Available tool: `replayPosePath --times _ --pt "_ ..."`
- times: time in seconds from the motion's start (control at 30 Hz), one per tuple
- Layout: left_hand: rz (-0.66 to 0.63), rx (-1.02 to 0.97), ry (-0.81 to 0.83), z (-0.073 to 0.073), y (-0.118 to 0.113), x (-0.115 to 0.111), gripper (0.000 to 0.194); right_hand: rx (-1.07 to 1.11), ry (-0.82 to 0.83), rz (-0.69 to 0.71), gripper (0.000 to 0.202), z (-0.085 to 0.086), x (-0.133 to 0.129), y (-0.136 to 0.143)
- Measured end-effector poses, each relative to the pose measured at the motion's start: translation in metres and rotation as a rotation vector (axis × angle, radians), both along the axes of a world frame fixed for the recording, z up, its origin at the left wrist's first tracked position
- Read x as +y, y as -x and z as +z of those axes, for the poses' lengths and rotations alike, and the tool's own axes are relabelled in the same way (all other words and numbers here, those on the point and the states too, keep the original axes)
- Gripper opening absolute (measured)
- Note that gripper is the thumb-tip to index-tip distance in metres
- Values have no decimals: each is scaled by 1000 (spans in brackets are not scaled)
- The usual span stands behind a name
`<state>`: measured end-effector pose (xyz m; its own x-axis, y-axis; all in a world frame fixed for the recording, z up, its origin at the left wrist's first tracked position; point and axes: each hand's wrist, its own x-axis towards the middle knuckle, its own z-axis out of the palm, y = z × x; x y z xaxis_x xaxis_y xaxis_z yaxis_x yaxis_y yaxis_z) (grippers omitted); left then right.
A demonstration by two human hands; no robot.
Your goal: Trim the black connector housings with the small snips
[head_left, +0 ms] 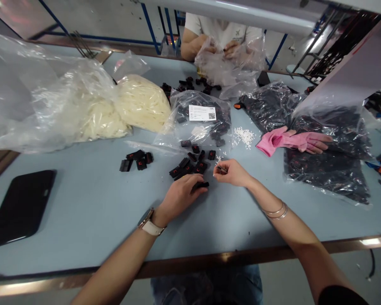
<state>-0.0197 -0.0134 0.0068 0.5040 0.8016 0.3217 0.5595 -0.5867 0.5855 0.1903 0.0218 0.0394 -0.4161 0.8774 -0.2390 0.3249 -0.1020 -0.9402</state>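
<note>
My left hand (181, 194) is closed around a black plastic connector housing (203, 184) low over the table. Just beyond it lies a loose cluster of black connector housings (187, 166), some with red inserts. My right hand (233, 173) is pinched on a small dark slim piece (221, 169), too small to name. Close to those fingertips are a few tiny white plastic pieces, and a larger heap of white pieces (244, 137) lies farther back. Off to the left is a smaller group of black housings (137, 160).
A labelled clear bag of black parts (180, 111) lies beyond the housings. Bags of cream-coloured parts (142, 101) fill the back left. At right, a pink glove (292, 141) rests on bagged black parts (330, 173). A black tray (22, 205) lies left. A co-worker (224, 38) handles plastic bags opposite.
</note>
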Motion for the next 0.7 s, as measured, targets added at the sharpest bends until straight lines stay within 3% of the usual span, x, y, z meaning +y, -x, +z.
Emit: replayPosePath --times 0.13,0.4,0.6,0.7 --pt "77 -98 -48 8 -1 -1 14 39 77 32 12 -1 -8 11" --pt "20 -244 -38 14 -1 -3 14 165 167 25 15 -6 -18 24" --pt "277 -248 72 17 6 5 16 55 16 -230 9 -8 -9 18" --pt "339 -282 206 17 9 9 18 -151 -157 -182 17 -10 -11 17"
